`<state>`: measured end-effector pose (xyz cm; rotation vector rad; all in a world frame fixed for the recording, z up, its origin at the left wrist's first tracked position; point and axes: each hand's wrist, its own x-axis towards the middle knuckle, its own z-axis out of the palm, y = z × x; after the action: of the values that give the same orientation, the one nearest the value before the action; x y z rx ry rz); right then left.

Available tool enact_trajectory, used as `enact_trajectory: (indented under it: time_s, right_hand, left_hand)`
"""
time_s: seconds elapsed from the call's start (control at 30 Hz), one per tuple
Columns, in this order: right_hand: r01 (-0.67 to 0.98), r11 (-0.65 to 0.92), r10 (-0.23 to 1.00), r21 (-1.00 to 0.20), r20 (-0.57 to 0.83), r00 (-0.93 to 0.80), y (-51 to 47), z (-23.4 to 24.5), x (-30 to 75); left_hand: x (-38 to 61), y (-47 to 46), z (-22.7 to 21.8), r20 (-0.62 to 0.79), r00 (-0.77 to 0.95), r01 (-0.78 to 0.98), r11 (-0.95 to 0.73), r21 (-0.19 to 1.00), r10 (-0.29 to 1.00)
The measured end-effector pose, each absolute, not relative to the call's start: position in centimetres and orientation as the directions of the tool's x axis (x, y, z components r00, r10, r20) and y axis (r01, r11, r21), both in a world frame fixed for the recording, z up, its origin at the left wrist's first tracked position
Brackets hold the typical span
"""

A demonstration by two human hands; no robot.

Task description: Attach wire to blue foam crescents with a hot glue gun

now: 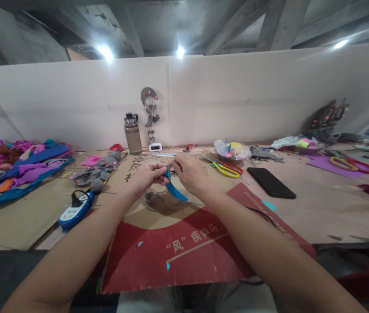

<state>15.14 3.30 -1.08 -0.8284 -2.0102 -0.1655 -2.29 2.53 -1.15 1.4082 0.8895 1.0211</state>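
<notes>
My left hand (150, 174) and my right hand (191, 171) meet over the middle of the table, both with fingers pinched. Between them they hold a blue felt strip (175, 190) that hangs down and to the right from the fingertips. A small grey piece shows at the pinch point; I cannot make out what it is. Below the hands lies a clear bag (158, 201) with something brownish inside, on a red and brown cardboard sheet (184, 248).
Yellow-handled scissors (225, 169), a black phone (270, 182) and a bowl of bright scraps (231, 151) lie to the right. A blue-white power strip (75, 211), grey felt pieces (98, 171) and a heap of coloured felt (21, 167) sit left. A water bottle (132, 134) stands at the back wall.
</notes>
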Motion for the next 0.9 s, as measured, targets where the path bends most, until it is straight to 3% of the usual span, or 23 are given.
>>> enact_trajectory:
  time_s: [0.3,0.67,0.9]
  right_hand:
    - [0.547,0.762,0.556,-0.346,0.783,-0.279,3.4,-1.6,14.9]
    - [0.486,0.814,0.474,-0.319,0.848,-0.237,3.0,-1.6,14.9]
    - [0.494,0.806,0.486,-0.327,0.842,-0.235,3.1,-1.6,14.9]
  left_hand:
    - [-2.0,2.2,-0.8,0.101,0.372,-0.030,-0.097,0.995,0.923]
    - [-1.7,1.7,-0.5,0.112,0.396,-0.012,-0.117,0.993,0.912]
    - [-1.7,1.4,0.1,0.158,0.385,0.044,-0.188,0.981,0.909]
